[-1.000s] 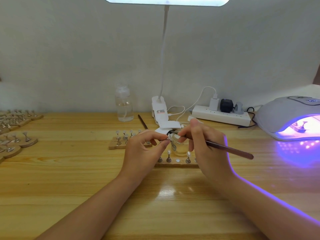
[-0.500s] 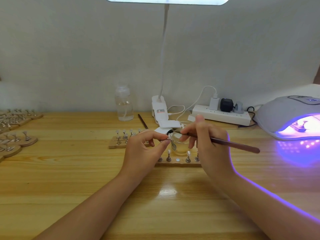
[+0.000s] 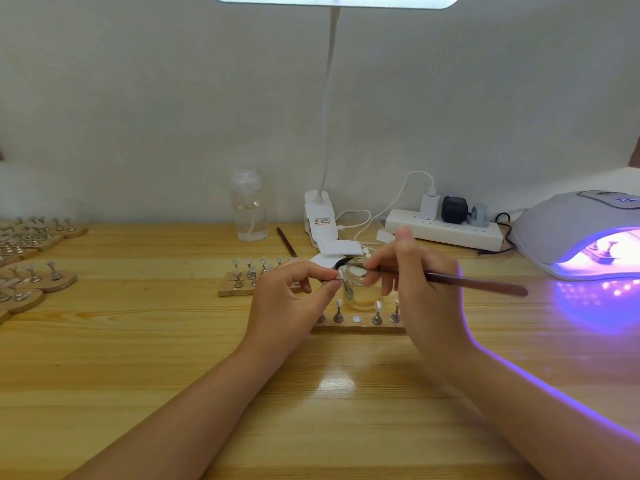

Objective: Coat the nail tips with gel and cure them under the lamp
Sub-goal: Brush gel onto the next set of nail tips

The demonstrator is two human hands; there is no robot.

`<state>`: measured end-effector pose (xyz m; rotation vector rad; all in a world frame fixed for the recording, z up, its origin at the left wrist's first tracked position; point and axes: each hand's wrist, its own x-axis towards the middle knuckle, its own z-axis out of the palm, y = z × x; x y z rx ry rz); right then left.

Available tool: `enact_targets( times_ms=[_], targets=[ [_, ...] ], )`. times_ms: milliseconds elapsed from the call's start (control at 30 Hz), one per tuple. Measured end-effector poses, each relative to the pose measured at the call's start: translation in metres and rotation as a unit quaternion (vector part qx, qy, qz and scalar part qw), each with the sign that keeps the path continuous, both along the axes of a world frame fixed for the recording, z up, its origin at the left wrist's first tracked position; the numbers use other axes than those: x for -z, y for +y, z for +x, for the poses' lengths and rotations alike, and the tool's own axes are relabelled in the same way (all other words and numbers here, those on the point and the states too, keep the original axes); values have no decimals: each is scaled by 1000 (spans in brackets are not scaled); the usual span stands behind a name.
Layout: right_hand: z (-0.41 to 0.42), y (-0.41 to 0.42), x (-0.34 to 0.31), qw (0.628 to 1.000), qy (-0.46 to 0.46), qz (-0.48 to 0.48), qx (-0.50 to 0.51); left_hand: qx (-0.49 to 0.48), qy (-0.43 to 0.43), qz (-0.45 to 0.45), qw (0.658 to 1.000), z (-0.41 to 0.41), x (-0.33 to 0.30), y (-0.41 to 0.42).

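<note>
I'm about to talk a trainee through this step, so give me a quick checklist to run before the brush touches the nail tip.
1. Left hand pinches the nail tip on its stand: ok.
2. Right hand grips the brush: ok.
3. Gel jar open, brush end over it: ok.
4. Gel loaded on bristles: cannot tell, fingers hide them.
5. Curing lamp lit: ok.
6. Free spot on the wooden holder for the stand's return: ok.
</note>
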<state>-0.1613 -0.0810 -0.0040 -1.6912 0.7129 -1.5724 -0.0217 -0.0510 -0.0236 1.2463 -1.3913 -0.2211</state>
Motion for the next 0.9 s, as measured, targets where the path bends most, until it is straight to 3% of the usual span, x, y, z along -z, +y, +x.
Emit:
enact_targets(
  times_ms=[900],
  targets=[
    [2, 2, -3, 999, -8, 42, -22, 0, -2, -10, 1000, 1, 0, 0]
  ],
)
